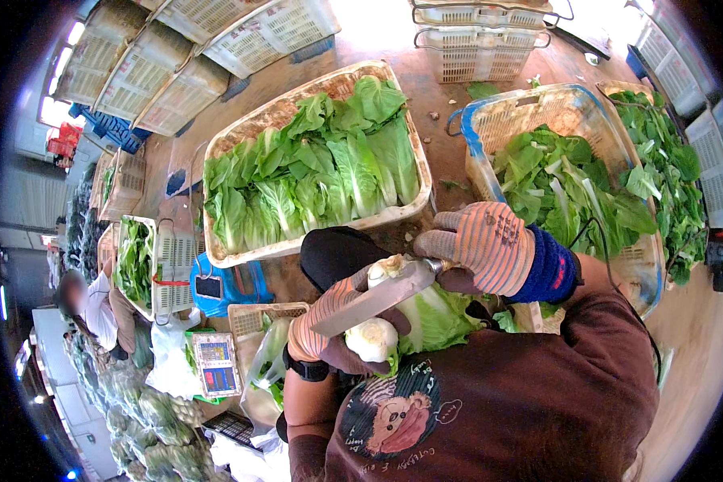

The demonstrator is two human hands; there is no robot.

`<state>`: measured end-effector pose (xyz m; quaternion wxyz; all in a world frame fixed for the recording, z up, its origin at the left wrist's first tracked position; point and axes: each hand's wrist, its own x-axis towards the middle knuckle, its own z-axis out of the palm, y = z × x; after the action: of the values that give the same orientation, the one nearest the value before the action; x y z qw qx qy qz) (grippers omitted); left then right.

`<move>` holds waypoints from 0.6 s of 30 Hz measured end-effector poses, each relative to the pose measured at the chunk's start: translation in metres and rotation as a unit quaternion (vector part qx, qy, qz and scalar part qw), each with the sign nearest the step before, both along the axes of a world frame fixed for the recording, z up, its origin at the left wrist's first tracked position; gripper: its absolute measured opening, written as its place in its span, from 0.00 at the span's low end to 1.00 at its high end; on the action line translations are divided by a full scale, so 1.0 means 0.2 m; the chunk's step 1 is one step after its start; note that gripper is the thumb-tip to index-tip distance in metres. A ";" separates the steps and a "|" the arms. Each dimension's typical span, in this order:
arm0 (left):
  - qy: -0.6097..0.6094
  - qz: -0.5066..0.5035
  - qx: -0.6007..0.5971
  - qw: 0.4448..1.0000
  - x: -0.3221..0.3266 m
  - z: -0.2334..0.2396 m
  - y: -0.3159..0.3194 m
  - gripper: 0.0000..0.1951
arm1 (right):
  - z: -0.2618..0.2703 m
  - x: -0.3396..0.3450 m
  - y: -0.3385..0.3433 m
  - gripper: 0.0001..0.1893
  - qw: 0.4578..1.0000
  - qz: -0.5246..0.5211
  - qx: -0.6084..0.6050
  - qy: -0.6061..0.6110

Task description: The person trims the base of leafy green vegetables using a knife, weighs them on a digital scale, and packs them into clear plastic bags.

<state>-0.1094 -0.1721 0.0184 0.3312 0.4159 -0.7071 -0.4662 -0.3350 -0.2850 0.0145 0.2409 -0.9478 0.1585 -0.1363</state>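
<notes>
My right hand [479, 250], in a striped glove, grips the handle of a wide-bladed knife [376, 298]. The blade lies across the stem ends of leafy green heads, its squared tip towards my left wrist. In my left hand [322, 322], also gloved, I hold these leafy heads [437, 316] against my body. One pale stem end [372, 339] shows below the blade and another [388, 268] above it. Whether the edge touches a stem, I cannot tell. Just beyond my hands, a plastic crate [425, 187] holds rows of green leafy heads [313, 175].
To the right, a blue-rimmed crate [473, 144] holds loose leaves, beside another leaf heap [669, 181]. A digital scale [217, 364] and a blue stool-like object [232, 286] stand left. Crates are stacked behind [479, 54]. A person [105, 313] sits at far left.
</notes>
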 end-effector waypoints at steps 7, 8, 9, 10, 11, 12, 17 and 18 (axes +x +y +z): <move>-0.010 -0.096 0.042 0.994 0.03 -0.06 0.08 0.21 | -0.13 -0.12 -0.18 0.14 0.961 -0.192 0.001 0.197; 0.002 -0.124 0.052 0.991 0.02 -0.01 0.07 0.21 | -0.27 -0.17 -0.26 0.13 0.935 -0.244 0.015 0.256; 0.025 -0.110 0.062 0.992 0.02 0.01 0.08 0.21 | -0.36 -0.21 -0.33 0.12 0.904 -0.290 0.017 0.314; 0.050 -0.106 0.070 0.991 0.01 0.01 0.06 0.21 | -0.46 -0.28 -0.40 0.12 0.892 -0.313 0.009 0.327; 0.081 -0.067 0.094 0.990 0.01 -0.01 0.06 0.21 | -0.54 -0.32 -0.44 0.12 0.880 -0.333 0.007 0.338; 0.104 -0.018 0.116 0.988 0.02 -0.01 0.10 0.21 | -0.56 -0.28 -0.45 0.12 0.892 -0.349 0.051 0.281; 0.213 0.158 0.097 0.959 0.06 -0.10 0.17 0.21 | -0.86 -0.17 -0.62 0.14 0.898 -0.416 -0.059 0.129; 0.211 0.174 0.000 0.962 0.07 -0.12 0.19 0.21 | -0.85 -0.10 -0.63 0.15 0.901 -0.393 -0.077 0.166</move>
<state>-0.0960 -0.1340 -0.0053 0.5490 0.4245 -0.5379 -0.4786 -0.3555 -0.4111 -0.1558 0.0639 -0.8330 0.5448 -0.0728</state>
